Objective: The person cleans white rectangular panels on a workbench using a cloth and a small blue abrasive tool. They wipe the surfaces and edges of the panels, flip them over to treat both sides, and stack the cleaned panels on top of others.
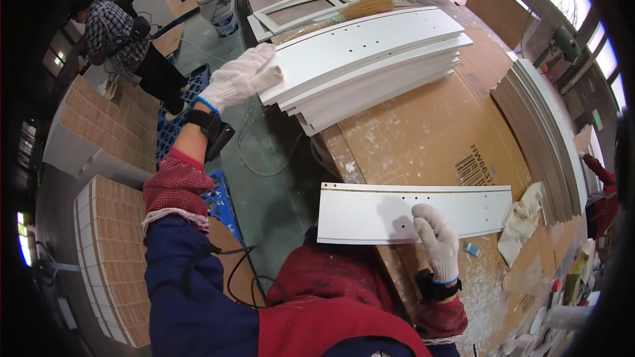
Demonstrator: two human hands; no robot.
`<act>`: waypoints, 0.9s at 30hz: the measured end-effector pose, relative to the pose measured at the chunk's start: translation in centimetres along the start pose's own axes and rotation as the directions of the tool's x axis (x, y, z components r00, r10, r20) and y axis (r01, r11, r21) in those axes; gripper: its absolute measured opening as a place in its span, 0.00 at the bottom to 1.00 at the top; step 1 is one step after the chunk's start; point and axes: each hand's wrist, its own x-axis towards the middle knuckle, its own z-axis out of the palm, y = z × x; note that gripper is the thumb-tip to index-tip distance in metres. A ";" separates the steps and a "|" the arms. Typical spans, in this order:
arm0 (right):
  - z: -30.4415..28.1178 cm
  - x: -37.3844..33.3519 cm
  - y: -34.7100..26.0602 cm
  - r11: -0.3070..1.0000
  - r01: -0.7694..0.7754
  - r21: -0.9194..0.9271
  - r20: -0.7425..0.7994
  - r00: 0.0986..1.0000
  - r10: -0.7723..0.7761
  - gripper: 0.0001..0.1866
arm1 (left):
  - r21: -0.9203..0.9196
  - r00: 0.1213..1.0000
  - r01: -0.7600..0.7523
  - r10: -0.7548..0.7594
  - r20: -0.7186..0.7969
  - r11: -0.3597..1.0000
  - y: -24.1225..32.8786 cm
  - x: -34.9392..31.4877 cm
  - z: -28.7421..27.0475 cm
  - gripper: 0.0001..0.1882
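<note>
L hand (239,80), gloved, is at the L end of the top panel (410,30) on a stack of white panels (390,86); fingers nearly straight, thumb a bit apart, can't tell if they pinch the edge or just rest there. That end sticks out past the table edge, prob. handy b/c fingers can get round it w/o digging under. Stack's ends are stepped, not flush, which prob. makes single panels easier to separate. R hand (438,241), also gloved, is at the near long edge of a loose white panel (357,215) w/ small dark holes; fingers loosely bent, partly open, nothing seen gripped, & can't tell if the tips touch the face or sit just above it. Loose panel lies flat in front of the body, L end overhanging too, rest on cardboard (410,152), which prob. saves the white face from scratches. Pale cloth (519,225) is by its R end, small blue block (471,249) just off the near edge, both prob. there to be w/in R-hand reach. Straw brush (367,6) lies behind the stack nr white frames (297,16); more panels (539,132) stacked far R, co-worker (126,39) off L, well apart
</note>
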 end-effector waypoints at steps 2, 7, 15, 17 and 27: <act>-0.1 -0.1 0.1 0.999 -0.001 -0.034 0.017 1.000 0.002 0.12 | -0.075 0.999 0.034 -0.035 -0.007 0.997 -1.8 -0.7 0.2 0.43; -1.5 -2.6 2.8 0.975 -0.211 0.062 -0.058 0.975 0.215 0.12 | -0.599 0.843 0.500 -0.509 0.173 0.625 -5.0 -6.4 2.6 0.34; -4.8 -4.5 4.3 0.980 -0.195 -0.035 -0.232 0.956 0.181 0.11 | -0.611 0.604 0.784 -0.363 0.709 0.110 1.7 -16.6 13.0 0.20; -6.0 -5.3 5.0 0.957 -0.276 -0.086 -0.289 0.926 0.241 0.12 | -0.593 0.566 0.805 -0.320 0.759 0.016 7.2 -17.1 14.3 0.25; -13.8 -5.0 8.4 0.750 -0.557 -0.356 -0.702 0.690 0.179 0.25 | -0.677 0.753 0.652 -0.400 0.523 0.342 14.8 -16.4 17.7 0.25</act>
